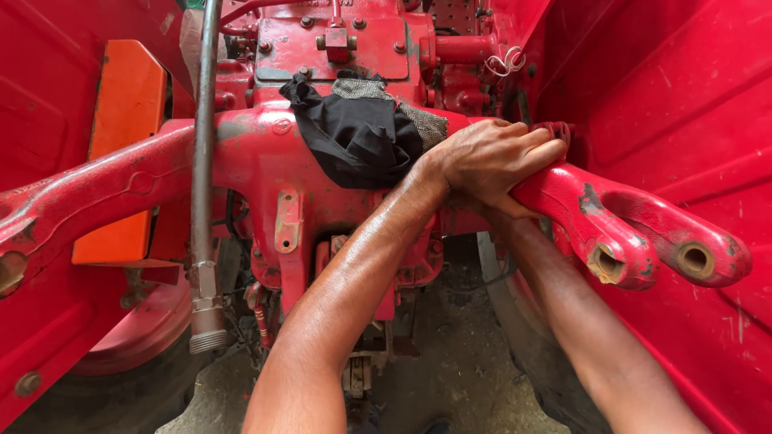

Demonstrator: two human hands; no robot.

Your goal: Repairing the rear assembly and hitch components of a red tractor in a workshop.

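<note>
From the head camera, the left hand [492,159] clamps its fingers over the red lift arm [619,225] at the tractor's rear, just beside a black rag [358,133]. The right hand hides beneath it, grip unclear. The arm's forked end sits bare, nothing attached yet.

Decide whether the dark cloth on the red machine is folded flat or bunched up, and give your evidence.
Bunched up. The dark cloth lies crumpled in loose folds over the red housing, beside the left hand.
</note>
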